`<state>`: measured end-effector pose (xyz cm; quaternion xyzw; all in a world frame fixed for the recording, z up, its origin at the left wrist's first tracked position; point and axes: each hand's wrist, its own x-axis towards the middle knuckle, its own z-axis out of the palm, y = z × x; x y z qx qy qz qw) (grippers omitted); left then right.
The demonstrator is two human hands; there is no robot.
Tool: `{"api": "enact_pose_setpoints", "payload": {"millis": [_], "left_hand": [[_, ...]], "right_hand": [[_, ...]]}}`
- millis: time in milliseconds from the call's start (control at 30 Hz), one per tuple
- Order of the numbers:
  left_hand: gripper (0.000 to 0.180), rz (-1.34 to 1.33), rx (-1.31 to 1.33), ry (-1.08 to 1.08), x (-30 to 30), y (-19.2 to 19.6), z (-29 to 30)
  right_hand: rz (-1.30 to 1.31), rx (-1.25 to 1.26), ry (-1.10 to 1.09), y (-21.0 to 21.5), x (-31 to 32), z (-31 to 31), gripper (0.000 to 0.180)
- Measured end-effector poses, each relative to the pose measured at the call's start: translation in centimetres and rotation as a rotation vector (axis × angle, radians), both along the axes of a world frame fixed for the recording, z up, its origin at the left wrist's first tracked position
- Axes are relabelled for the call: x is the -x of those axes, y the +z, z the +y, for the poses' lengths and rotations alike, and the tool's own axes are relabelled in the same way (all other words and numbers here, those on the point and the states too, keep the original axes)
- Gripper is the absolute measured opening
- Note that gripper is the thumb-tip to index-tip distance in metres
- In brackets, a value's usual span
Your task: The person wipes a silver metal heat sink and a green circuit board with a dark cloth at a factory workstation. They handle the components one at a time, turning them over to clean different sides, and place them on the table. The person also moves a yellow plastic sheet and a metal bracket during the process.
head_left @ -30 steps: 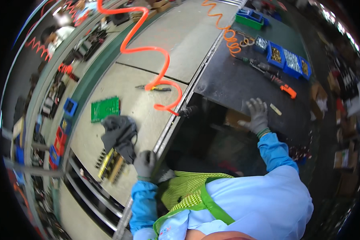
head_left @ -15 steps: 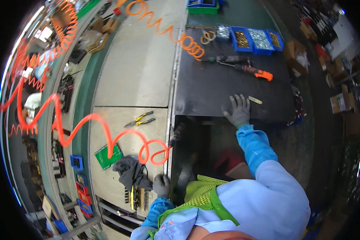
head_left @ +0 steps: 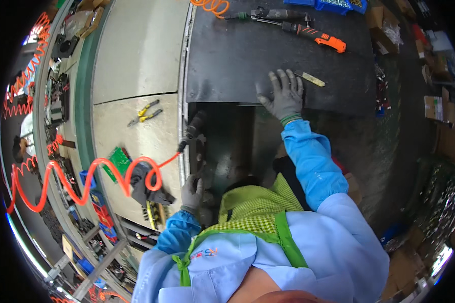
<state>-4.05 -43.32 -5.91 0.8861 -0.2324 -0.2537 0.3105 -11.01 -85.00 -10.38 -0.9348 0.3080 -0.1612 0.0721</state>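
My right hand (head_left: pixel 284 96), in a grey glove, lies on the near edge of a dark tabletop (head_left: pixel 227 70) with its fingers spread. Just right of its fingertips is a small pale-yellow stick-like tool (head_left: pixel 313 79) with a thin dark shaft. My left hand (head_left: pixel 191 194), also gloved, rests at the metal edge of the pale bench (head_left: pixel 156 116); its thumb and fingers look apart, and I see nothing in them. Above it a dark air tool (head_left: pixel 193 127) hangs along that edge on an orange coiled hose (head_left: pixel 98 164). A dark cloth (head_left: pixel 147 189) lies left of this hand.
Yellow-handled pliers (head_left: pixel 145 113) and a green packet (head_left: pixel 118 162) lie on the pale bench. An orange-and-black power tool (head_left: pixel 318 38) lies on the dark tabletop, with blue parts bins (head_left: pixel 333 6) beyond. Cardboard boxes (head_left: pixel 383 30) stand at the right.
The view has shifted, so the bench and tools appear higher and further left. The coiled hose has swung. My left hand's fingers look less curled; my right hand stays spread on the dark tabletop.
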Motion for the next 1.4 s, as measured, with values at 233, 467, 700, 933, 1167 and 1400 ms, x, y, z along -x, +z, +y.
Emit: {"api": "enact_pose_setpoints", "payload": {"millis": [233, 467, 700, 933, 1167, 1400], "left_hand": [[0.024, 0.127, 0.033, -0.444, 3.8, -10.2, -12.3], [0.031, -0.098, 0.011, -0.187, -2.0, -27.6, -15.5], [0.026, -0.334, 0.143, 0.087, -11.3, -41.7, -13.9], [0.032, -0.997, -0.037, 0.148, -21.9, -47.7, -9.8], [0.042, -0.721, -0.409, 0.145, -23.9, -41.1, -6.7], [0.051, -0.791, -0.184, 0.231, -36.5, -46.8, -9.7]], "right_hand": [[-0.215, 0.009, 0.201, -0.5, 1.8, 0.0, 0.064], [-0.600, 0.015, 0.656, -3.5, 5.7, 1.7, 0.038], [-0.167, 0.010, 0.860, -21.4, 4.5, 1.3, 0.040], [0.182, -0.159, 0.582, -38.3, -0.2, -3.2, 0.069], [0.549, -0.255, 0.406, -43.7, 1.4, -3.3, 0.076], [0.543, -0.253, 0.289, -42.0, 1.0, -0.9, 0.066]]}}
